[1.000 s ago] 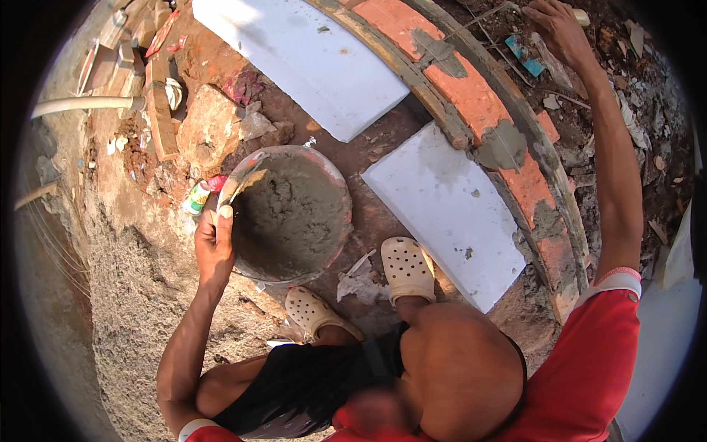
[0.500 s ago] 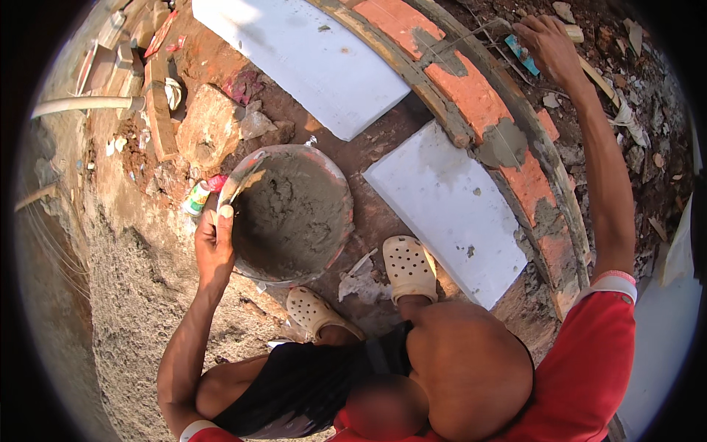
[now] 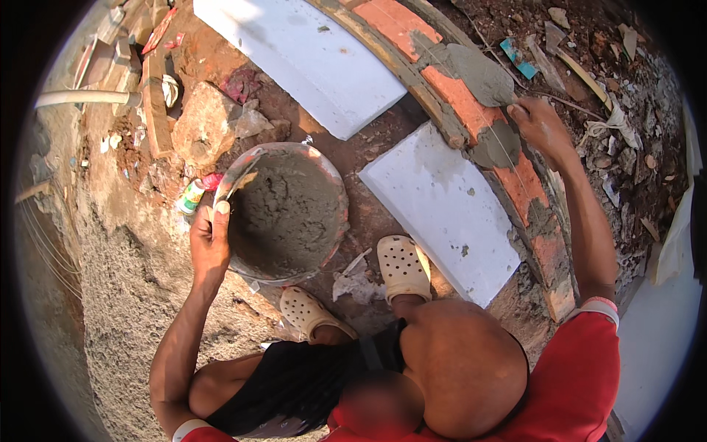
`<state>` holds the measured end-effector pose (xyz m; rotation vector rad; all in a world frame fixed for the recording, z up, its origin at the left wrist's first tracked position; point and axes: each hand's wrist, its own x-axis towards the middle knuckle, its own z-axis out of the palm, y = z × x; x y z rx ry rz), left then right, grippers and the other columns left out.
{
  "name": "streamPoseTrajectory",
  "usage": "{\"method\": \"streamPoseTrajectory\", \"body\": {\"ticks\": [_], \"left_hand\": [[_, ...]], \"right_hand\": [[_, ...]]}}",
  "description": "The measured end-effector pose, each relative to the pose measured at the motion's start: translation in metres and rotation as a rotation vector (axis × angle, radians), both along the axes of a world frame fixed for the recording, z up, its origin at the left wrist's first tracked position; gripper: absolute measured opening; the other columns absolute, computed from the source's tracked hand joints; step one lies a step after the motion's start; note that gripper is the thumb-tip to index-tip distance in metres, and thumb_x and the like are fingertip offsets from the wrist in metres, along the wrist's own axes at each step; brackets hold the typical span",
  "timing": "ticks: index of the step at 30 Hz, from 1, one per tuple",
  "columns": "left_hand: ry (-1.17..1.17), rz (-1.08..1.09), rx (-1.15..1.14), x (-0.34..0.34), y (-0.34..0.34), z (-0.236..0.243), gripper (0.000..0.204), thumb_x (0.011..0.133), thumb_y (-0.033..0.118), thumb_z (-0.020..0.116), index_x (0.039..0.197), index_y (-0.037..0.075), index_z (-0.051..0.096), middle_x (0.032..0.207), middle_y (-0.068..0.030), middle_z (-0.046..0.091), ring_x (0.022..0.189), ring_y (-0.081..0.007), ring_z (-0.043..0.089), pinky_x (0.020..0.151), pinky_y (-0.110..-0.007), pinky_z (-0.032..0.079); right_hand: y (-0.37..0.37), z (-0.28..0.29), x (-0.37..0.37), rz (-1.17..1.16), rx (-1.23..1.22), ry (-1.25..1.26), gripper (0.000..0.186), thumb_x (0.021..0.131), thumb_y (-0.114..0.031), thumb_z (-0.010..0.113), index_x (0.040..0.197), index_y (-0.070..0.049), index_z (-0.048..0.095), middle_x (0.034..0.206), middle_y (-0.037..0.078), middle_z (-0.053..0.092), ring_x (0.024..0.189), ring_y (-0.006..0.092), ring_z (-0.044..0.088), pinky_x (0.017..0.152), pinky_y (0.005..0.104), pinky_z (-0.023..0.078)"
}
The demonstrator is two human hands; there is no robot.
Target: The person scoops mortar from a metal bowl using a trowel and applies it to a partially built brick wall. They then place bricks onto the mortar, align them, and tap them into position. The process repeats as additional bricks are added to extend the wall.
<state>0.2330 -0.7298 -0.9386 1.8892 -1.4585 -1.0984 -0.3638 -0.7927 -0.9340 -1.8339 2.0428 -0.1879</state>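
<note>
My left hand [image 3: 210, 239] is closed on the near-left rim of a round bucket [image 3: 340, 184], thumb on top. Grey wet mortar [image 3: 287, 214] fills much of it. In my right hand [image 3: 541, 129] is a trowel [image 3: 482, 76], held by its handle. Its mortar-coated blade shows broad side up over a curved row of orange bricks [image 3: 460, 96]. A lump of mortar [image 3: 495, 146] sits on the row just nearer to me than the blade. A thin string [image 3: 508, 140] runs along above the bricks.
Two white slabs [image 3: 442, 214] lie inside the curve, between bucket and bricks. A curved wooden strip [image 3: 416, 88] edges the row. Rubble, sticks and a blue packet [image 3: 519, 59] lie beyond it. Rocks [image 3: 206, 121] and a small bottle [image 3: 191, 197] are by the bucket. My feet are in beige clogs [image 3: 403, 269].
My right hand has come nearer and slightly left. The trowel blade, seen nearly edge-on before, now shows its broad face over the bricks. My left hand stays on the bucket rim.
</note>
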Motion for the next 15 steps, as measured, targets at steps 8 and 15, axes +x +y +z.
{"method": "streamPoseTrajectory", "body": {"ticks": [8, 15], "left_hand": [[0.028, -0.022, -0.065, 0.000, 0.001, 0.001, 0.035, 0.109, 0.028, 0.058, 0.084, 0.009, 0.045, 0.080, 0.0076, 0.038, 0.076, -0.0055, 0.031, 0.066, -0.025, 0.030], [0.049, 0.008, -0.096, -0.002, 0.000, -0.003, 0.043, 0.107, 0.032, 0.061, 0.078, 0.010, 0.039, 0.077, 0.0083, 0.034, 0.073, -0.0061, 0.028, 0.063, -0.026, 0.027]], "right_hand": [[-0.011, 0.014, 0.021, 0.106, -0.188, 0.364, 0.026, 0.097, -0.018, 0.056, 0.094, 0.007, 0.063, 0.090, 0.030, 0.064, 0.087, 0.0498, 0.064, 0.075, 0.0550, 0.048], [-0.023, 0.018, 0.003, -0.059, 0.251, -0.199, 0.039, 0.101, -0.033, 0.057, 0.078, -0.002, 0.060, 0.076, 0.009, 0.063, 0.064, 0.0223, 0.063, 0.056, 0.0391, 0.045]]}}
